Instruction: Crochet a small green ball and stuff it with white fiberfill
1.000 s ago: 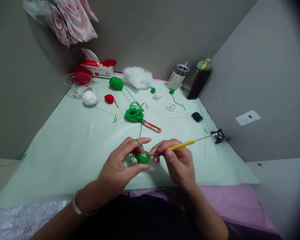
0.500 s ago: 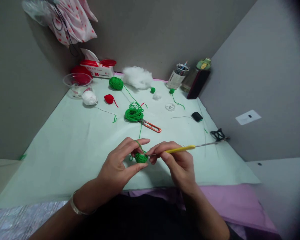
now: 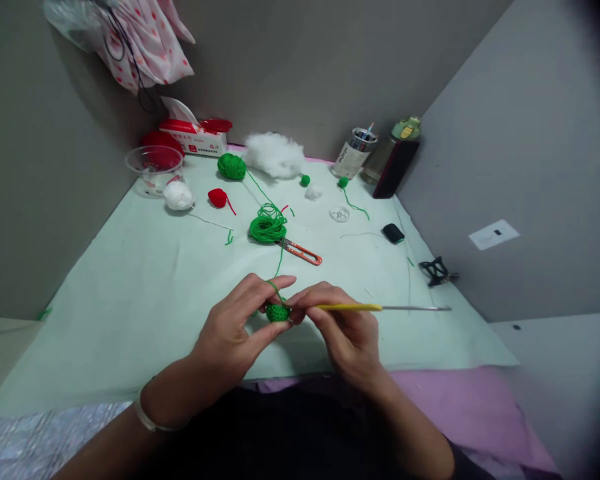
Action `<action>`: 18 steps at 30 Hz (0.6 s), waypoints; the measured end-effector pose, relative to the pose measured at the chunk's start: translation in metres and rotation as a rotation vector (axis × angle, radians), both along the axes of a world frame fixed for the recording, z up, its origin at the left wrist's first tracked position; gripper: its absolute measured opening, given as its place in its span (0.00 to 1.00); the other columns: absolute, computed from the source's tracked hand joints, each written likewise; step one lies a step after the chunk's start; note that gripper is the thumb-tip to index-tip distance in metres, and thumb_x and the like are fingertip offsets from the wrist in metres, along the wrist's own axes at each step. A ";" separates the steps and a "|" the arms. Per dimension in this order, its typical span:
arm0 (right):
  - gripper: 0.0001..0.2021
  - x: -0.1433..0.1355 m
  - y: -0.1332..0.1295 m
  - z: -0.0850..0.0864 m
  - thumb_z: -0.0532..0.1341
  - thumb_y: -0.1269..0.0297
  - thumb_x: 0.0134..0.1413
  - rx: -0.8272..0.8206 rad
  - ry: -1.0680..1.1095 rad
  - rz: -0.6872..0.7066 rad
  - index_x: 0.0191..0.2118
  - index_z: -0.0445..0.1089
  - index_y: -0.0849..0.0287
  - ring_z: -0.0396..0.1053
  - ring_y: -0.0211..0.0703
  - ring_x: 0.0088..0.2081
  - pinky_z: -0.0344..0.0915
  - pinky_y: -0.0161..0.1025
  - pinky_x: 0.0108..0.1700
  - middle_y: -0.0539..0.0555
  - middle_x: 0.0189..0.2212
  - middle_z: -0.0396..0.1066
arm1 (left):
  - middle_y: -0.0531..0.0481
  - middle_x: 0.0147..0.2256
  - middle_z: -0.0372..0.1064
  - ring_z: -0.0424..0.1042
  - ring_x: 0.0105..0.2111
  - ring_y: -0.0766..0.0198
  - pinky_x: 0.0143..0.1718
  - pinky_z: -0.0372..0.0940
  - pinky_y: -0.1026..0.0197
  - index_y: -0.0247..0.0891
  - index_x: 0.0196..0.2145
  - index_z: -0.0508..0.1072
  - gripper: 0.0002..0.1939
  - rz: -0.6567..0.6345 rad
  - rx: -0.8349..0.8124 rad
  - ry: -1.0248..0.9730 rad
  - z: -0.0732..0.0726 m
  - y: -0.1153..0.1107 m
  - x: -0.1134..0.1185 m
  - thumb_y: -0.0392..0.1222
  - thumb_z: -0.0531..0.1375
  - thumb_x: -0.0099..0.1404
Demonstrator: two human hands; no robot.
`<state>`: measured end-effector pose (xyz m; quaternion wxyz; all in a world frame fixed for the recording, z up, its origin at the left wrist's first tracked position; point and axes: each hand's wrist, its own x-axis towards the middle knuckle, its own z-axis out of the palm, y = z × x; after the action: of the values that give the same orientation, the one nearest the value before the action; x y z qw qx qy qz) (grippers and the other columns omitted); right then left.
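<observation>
Our left hand is half curled, thumb and fingers pinching the green crocheted piece, green yarn crossing the index finger. Piece sits above the pale tabletop, between our hands. Probably light, soft, squashy, grippy; we'd pinch the side lightly, clear of the edge loops. Our right hand is closed around the yellow-handled hook, near end at the piece.
</observation>
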<state>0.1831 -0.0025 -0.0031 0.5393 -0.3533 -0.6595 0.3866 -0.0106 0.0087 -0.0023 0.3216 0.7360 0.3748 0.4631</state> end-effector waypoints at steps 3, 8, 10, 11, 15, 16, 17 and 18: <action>0.07 0.000 0.004 -0.001 0.62 0.64 0.71 -0.147 0.160 0.050 0.43 0.78 0.56 0.78 0.39 0.32 0.79 0.39 0.37 0.53 0.36 0.79 | 0.52 0.38 0.78 0.79 0.41 0.62 0.48 0.75 0.63 0.42 0.53 0.79 0.22 -0.006 0.043 0.011 0.003 -0.002 -0.001 0.27 0.70 0.64; 0.07 0.000 0.001 0.002 0.62 0.65 0.71 -0.110 0.111 0.036 0.43 0.78 0.56 0.78 0.39 0.32 0.79 0.39 0.37 0.53 0.36 0.79 | 0.53 0.37 0.76 0.78 0.38 0.64 0.45 0.76 0.65 0.42 0.58 0.76 0.25 -0.002 0.054 0.021 0.001 -0.003 -0.001 0.28 0.69 0.65; 0.07 -0.001 -0.001 0.003 0.61 0.68 0.71 0.014 -0.002 0.006 0.45 0.79 0.55 0.79 0.42 0.37 0.78 0.42 0.40 0.55 0.38 0.80 | 0.52 0.36 0.75 0.78 0.37 0.64 0.45 0.76 0.64 0.42 0.59 0.76 0.25 0.007 0.059 0.031 0.000 -0.003 -0.001 0.28 0.68 0.65; 0.08 0.000 -0.001 0.003 0.61 0.69 0.70 0.067 -0.048 0.004 0.46 0.79 0.54 0.79 0.43 0.39 0.78 0.43 0.42 0.56 0.38 0.81 | 0.52 0.36 0.75 0.78 0.38 0.64 0.45 0.76 0.63 0.42 0.59 0.76 0.25 0.011 0.058 0.035 0.000 -0.003 -0.002 0.28 0.67 0.66; 0.09 0.004 0.002 0.002 0.60 0.68 0.71 0.085 -0.057 0.067 0.44 0.79 0.54 0.79 0.44 0.38 0.78 0.43 0.41 0.54 0.34 0.81 | 0.52 0.35 0.73 0.76 0.36 0.63 0.44 0.75 0.62 0.43 0.59 0.76 0.26 -0.031 0.020 0.043 -0.001 -0.002 -0.005 0.30 0.68 0.65; 0.09 0.004 0.003 0.000 0.60 0.68 0.71 0.090 -0.059 0.069 0.44 0.79 0.54 0.78 0.44 0.37 0.78 0.43 0.40 0.54 0.34 0.80 | 0.52 0.36 0.73 0.76 0.36 0.64 0.44 0.75 0.63 0.44 0.59 0.77 0.25 -0.045 0.002 0.038 -0.001 -0.002 -0.005 0.30 0.68 0.65; 0.09 0.004 0.004 -0.002 0.60 0.69 0.71 0.112 -0.092 0.063 0.45 0.79 0.53 0.79 0.43 0.37 0.78 0.42 0.41 0.54 0.35 0.81 | 0.52 0.36 0.72 0.76 0.36 0.64 0.43 0.75 0.63 0.44 0.59 0.77 0.25 -0.050 -0.024 0.032 -0.003 -0.001 -0.006 0.31 0.68 0.65; 0.09 0.003 0.003 -0.005 0.60 0.69 0.71 0.147 -0.153 0.039 0.46 0.79 0.52 0.79 0.44 0.39 0.78 0.42 0.41 0.54 0.37 0.81 | 0.52 0.36 0.72 0.75 0.36 0.64 0.42 0.75 0.63 0.44 0.59 0.77 0.25 -0.040 -0.057 0.025 -0.004 0.000 -0.006 0.31 0.67 0.66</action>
<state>0.1860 0.0002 -0.0078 0.5042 -0.3284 -0.7321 0.3193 -0.0162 0.0082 -0.0062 0.3472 0.7394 0.3770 0.4366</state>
